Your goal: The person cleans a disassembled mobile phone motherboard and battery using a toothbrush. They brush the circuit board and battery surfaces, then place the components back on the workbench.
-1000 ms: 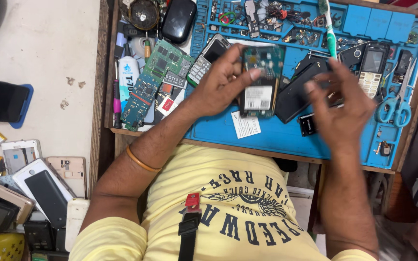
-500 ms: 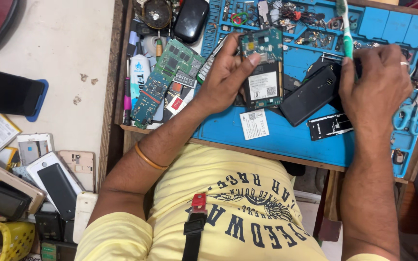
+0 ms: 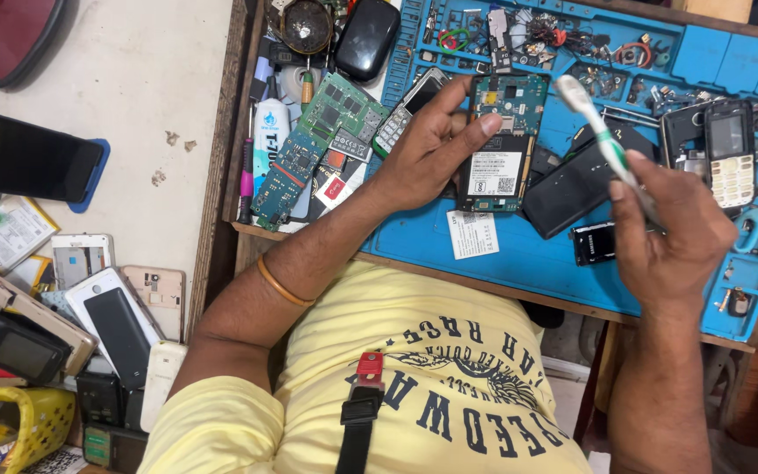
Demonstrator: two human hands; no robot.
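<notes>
My left hand (image 3: 432, 145) grips the opened teal phone board with its white label (image 3: 497, 145), long axis upright, above the blue counter mat (image 3: 519, 254). My right hand (image 3: 668, 233) fingers close around a white-and-green toothbrush (image 3: 603, 132), bristles just right of the board.

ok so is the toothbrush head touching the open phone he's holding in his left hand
Apart. The head view shows the toothbrush raised in the right hand, with blue mat visible between its bristles and the open phone held by the left hand.
</notes>
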